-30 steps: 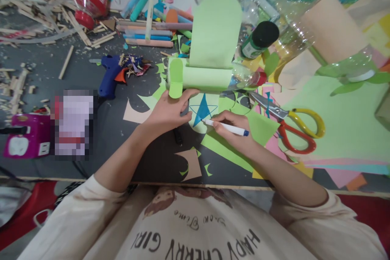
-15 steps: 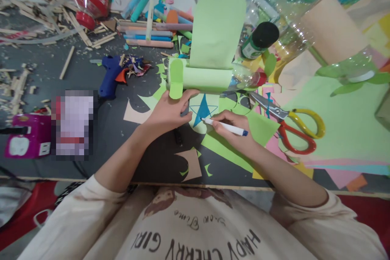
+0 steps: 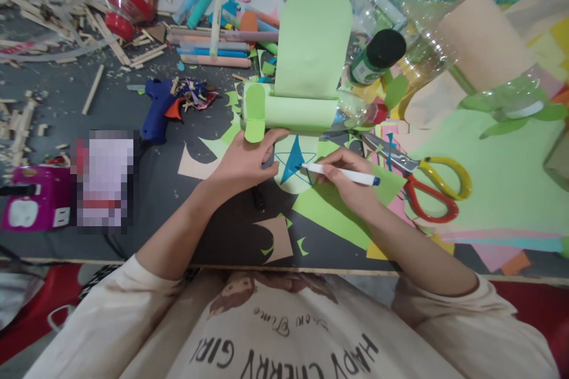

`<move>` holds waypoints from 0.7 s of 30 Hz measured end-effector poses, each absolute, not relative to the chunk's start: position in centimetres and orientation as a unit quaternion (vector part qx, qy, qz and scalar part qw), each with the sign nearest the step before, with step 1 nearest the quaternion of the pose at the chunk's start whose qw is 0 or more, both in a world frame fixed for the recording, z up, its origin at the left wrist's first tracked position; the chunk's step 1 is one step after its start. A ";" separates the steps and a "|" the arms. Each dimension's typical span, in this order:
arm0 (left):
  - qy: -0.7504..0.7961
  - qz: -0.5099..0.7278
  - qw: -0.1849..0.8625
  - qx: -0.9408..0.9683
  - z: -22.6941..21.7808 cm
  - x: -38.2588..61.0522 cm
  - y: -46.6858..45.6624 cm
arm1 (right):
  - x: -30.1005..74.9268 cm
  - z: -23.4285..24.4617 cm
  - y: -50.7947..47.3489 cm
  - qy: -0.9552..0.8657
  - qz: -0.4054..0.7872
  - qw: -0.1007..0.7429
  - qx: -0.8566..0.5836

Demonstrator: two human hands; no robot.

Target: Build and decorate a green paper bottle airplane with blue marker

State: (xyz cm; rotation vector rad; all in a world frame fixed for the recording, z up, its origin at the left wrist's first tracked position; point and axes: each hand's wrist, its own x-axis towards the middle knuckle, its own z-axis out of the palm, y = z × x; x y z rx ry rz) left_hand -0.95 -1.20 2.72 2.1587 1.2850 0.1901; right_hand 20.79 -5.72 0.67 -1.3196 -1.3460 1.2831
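A clear plastic bottle wrapped in light green paper lies sideways, its red cap to the right. One rounded paper flap extends away from it; another, nearer flap carries a blue star, partly coloured in. My left hand is around the bottle's near left side, some fingertips hidden under it, the thumb beside the star flap. My right hand grips a white marker with a blue end, its tip on the star. Under that hand lies a green paper sheet.
Red-and-yellow-handled scissors lie at right. A blue glue gun and purple box are at left. A black-capped glue bottle, several markers, wood sticks and paper scraps crowd the far side.
My right hand has moved right and slightly away from me, taking the marker tip from the star's lower left towards its right side. My left hand stays in place.
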 end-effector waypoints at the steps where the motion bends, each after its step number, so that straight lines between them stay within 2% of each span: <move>1: 0.485 0.070 0.307 0.816 2.7 -1.0 -1.2 | 21.0 0.6 -5.4 -0.532 0.520 0.419 -0.520; 15: 0.468 0.082 0.303 0.826 2.6 -1.0 -1.1 | 20.8 2.1 -2.9 -0.617 0.510 0.362 -0.477; 21: 0.465 0.072 0.294 0.832 2.5 -1.0 -1.1 | 19.9 0.9 -2.4 -0.600 0.529 0.371 -0.472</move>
